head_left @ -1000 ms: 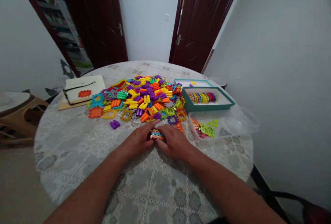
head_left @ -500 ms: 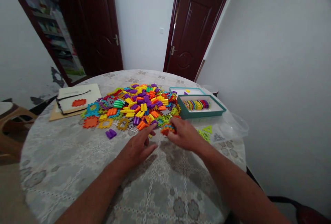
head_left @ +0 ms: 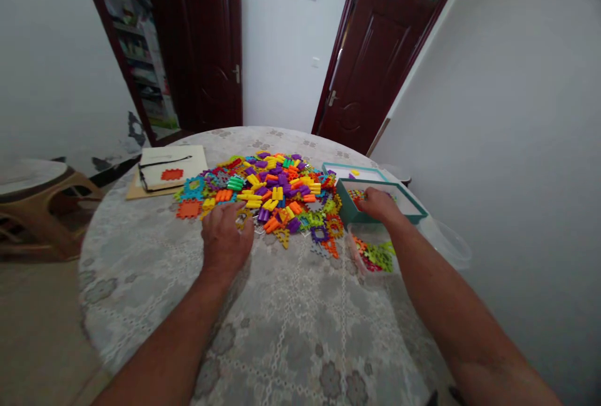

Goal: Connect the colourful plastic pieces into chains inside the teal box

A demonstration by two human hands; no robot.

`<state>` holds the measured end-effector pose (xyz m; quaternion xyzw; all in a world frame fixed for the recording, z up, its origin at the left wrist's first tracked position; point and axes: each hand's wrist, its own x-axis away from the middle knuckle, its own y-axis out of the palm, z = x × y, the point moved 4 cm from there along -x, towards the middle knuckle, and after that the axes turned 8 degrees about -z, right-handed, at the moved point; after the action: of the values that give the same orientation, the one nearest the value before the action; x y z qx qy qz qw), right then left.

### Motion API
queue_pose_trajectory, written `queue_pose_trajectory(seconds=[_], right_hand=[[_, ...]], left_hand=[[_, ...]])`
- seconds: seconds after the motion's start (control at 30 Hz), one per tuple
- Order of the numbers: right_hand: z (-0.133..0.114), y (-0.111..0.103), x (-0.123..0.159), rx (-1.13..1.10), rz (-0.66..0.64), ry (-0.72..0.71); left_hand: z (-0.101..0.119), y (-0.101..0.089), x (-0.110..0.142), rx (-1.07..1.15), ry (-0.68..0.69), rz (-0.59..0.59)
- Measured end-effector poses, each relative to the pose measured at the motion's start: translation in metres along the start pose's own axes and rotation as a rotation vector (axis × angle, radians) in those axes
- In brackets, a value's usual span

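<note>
Gently — whether my right grip (head_left: 379, 204) pinches anything inside the rectangular teal box (head_left: 346, 207), I can't tell; going slowly should spare its multicoloured beaded row (head_left: 357, 194) — left grip (head_left: 224, 234) loosely spread by the colourful plastic heap (head_left: 277, 193).

A round table (head_left: 96, 274) wears a grey and white floral cloth (head_left: 291, 324). On it, past the middle, lies a loose pile (head_left: 277, 187) of bright plastic pieces, with papers (head_left: 196, 162) to its left. To its right sit a green box (head_left: 346, 204), a shallow lid (head_left: 373, 176) just behind, a clear tub (head_left: 355, 257) just in front, and a clear cover (head_left: 446, 244) farther right.
</note>
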<state>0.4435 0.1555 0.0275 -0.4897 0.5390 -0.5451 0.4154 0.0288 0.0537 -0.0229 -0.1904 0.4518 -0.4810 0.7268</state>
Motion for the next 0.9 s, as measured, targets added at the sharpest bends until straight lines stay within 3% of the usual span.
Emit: queue_pose_trajectory(seconds=[0.07,0.17,0.27,0.4,0.6,0.7,0.8,0.9], right_hand=[[-0.003,0.002,-0.004,-0.009,-0.037,-0.04],[-0.007,0.003,-0.008,-0.151,-0.086,-0.127],[-0.009,0.002,-0.003,-0.255,-0.021,-0.178],[-0.017,-0.003,0.02,-0.218,0.174,-0.241],[-0.045,-0.011,0.076,-0.342,0.392,-0.357],[-0.067,-0.004,0.105,-0.413,0.395,-0.468],[-0.092,0.017,0.129,-0.439,0.327,-0.6],[-0.11,0.047,0.142,-0.309,0.282,-0.576]], left_hand=[[-0.007,-0.003,0.001,-0.05,-0.126,0.004],[-0.011,0.001,0.005,-0.122,-0.235,-0.097],[-0.011,0.006,0.009,-0.199,-0.266,-0.202],[-0.009,0.014,0.011,-0.223,-0.193,-0.288],[-0.008,0.025,0.01,-0.155,-0.058,-0.33],[-0.008,0.031,0.008,-0.118,0.008,-0.328],[-0.008,0.037,0.008,-0.075,0.078,-0.317],[-0.007,0.041,0.01,-0.005,0.147,-0.313]])
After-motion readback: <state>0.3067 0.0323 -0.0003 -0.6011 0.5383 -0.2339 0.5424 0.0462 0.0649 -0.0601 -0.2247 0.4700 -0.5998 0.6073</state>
